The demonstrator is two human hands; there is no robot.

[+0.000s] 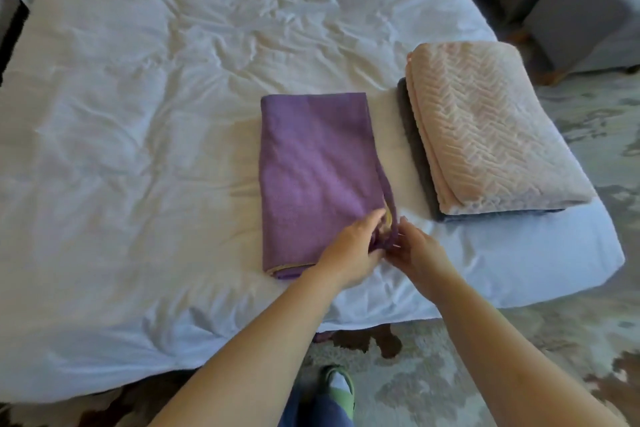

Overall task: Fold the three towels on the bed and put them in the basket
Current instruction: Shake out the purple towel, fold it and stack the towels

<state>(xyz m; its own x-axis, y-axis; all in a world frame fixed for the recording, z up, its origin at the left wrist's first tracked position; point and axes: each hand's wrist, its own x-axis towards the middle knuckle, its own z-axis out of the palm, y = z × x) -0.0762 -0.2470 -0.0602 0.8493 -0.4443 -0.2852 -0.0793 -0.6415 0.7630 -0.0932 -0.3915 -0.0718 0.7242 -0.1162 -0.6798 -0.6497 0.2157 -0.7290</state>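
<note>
A wide bed (pixel 138 135) under a rumpled white sheet, filling most of the view from the head camera. Beyond its far right corner, grey upholstered furniture (pixel 568 0); around the near edge, a mottled grey-and-brown rug (pixel 450 367). Down at the bottom, a foot in a green slipper (pixel 341 388) planted on that rug.

Near the bed's right edge, a folded pink towel (pixel 495 128) with a raised zigzag weave, stacked squarely on a folded dark grey towel (pixel 414 149), only a thin margin of the lower one peeking out along the left and near sides. Just beside the stack, apart from it by a strip of bare sheet, a purple towel (pixel 311 173) folded to a long rectangle, lying flat, a tan hem visible at its near edge.

Both bare arms reaching in from below, meeting at the purple towel's near right corner. Left hand (pixel 349 253) pressed on the towel, fingers curled together and pinching the layered corner, the tan hem showing just above the fingertips. Right hand (pixel 415 253) just beside, fingers bent and closed toward the same corner from the sheet side, touching the fabric edge; firmness of that hold impossible to tell. No basket in sight.
</note>
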